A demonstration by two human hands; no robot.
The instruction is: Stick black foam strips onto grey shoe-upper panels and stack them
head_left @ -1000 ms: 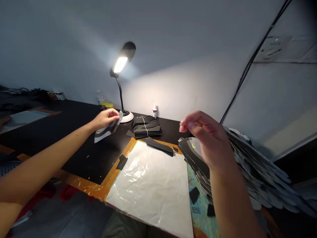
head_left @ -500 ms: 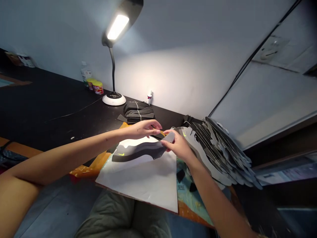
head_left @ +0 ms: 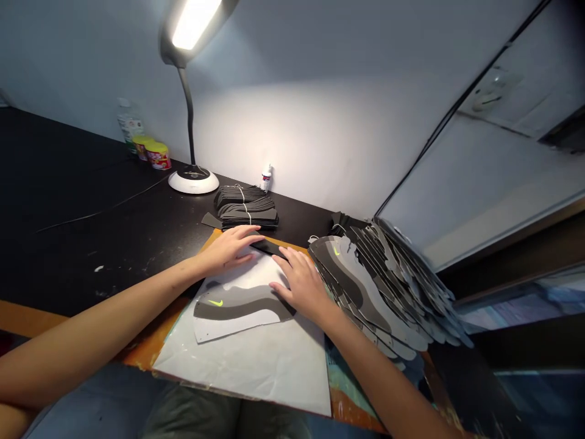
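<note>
A grey shoe-upper piece [head_left: 247, 303] with a small yellow-green swoosh lies on the white board [head_left: 256, 372]. Beneath its near edge shows a white backing with small holes. A black strip [head_left: 269, 247] lies at the board's far side. My left hand [head_left: 231, 249] reaches the strip's left end, its fingers stretched out and thumb apart. Over the right end of the shoe-upper piece is my right hand [head_left: 301, 280], fingers spread, with the fingertips at the strip's right end. What lies under the right palm is hidden.
A fanned pile of similar grey shoe pieces [head_left: 388, 286] lies to the right. Behind the board are tied bundles of dark strips [head_left: 247, 207], a small white bottle [head_left: 265, 178] and a lit lamp [head_left: 194, 180]. Yellow-lidded tubs [head_left: 158, 156] stand at the left.
The shoe-upper piece, held raised in my right hand before, now lies on the board. Both hands have lowered to the black strip. The view has shifted slightly right.
</note>
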